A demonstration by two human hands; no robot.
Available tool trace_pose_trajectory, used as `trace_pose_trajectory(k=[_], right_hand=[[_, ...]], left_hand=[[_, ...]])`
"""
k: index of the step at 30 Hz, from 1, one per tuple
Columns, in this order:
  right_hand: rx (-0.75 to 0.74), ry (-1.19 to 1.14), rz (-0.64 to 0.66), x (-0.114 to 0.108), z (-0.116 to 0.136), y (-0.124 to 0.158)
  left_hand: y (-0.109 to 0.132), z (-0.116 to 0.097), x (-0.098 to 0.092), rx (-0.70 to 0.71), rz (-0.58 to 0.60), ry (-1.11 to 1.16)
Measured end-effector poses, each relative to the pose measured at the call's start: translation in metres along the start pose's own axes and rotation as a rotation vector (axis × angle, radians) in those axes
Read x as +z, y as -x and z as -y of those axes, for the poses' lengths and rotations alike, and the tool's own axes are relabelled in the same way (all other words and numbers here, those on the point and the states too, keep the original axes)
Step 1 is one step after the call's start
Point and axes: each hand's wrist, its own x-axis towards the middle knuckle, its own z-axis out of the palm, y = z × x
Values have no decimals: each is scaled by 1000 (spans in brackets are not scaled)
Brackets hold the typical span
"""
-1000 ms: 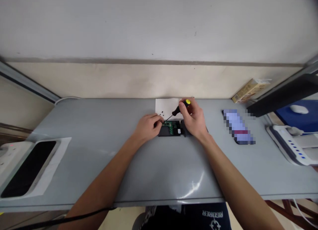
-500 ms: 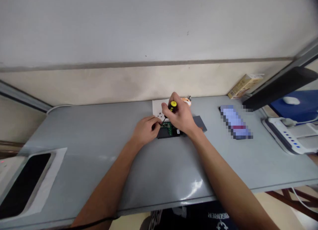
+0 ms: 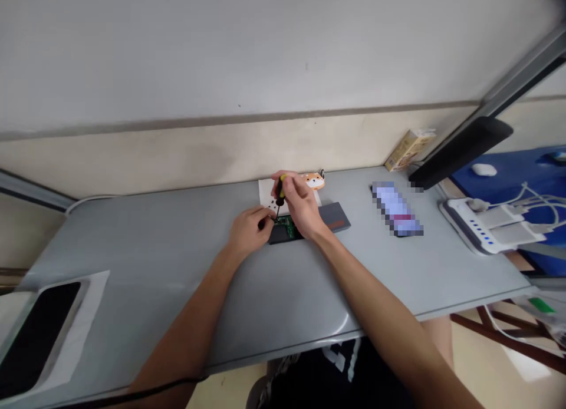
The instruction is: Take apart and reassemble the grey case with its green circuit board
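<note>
A black and yellow screwdriver [image 3: 280,192] is in my right hand [image 3: 301,204], its handle held between thumb and fingers. Its shaft points down to the upper left part of a green circuit board [image 3: 289,225] in a flat dark device [image 3: 279,234]. My left hand [image 3: 251,231] is at the device's left end, thumb and fingertips pinched together beside the screwdriver tip; what they hold is too small to make out. Behind the device, several small dark screws [image 3: 273,205] lie on a white sheet [image 3: 265,190]. A grey flat cover [image 3: 336,215] lies to the right, partly behind my right hand.
An orange and white animal-face item [image 3: 313,181] sits by the wall. To the right are a blurred phone [image 3: 395,208], a carton [image 3: 409,149], a long black object [image 3: 460,152] and a power strip [image 3: 473,229] with cables. A dark phone [image 3: 42,338] lies at the left.
The view has swung to the right. My right hand has shifted its hold from over the handle's end to its side, and the screwdriver stands more upright. My left hand stays at the board.
</note>
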Motion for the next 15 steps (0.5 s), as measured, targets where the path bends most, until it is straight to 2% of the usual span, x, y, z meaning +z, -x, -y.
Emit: trace_pose_trajectory(k=[15], right_hand=[[28, 3, -22, -8, 2, 4]], left_hand=[[-1, 2, 4, 42, -37, 36]])
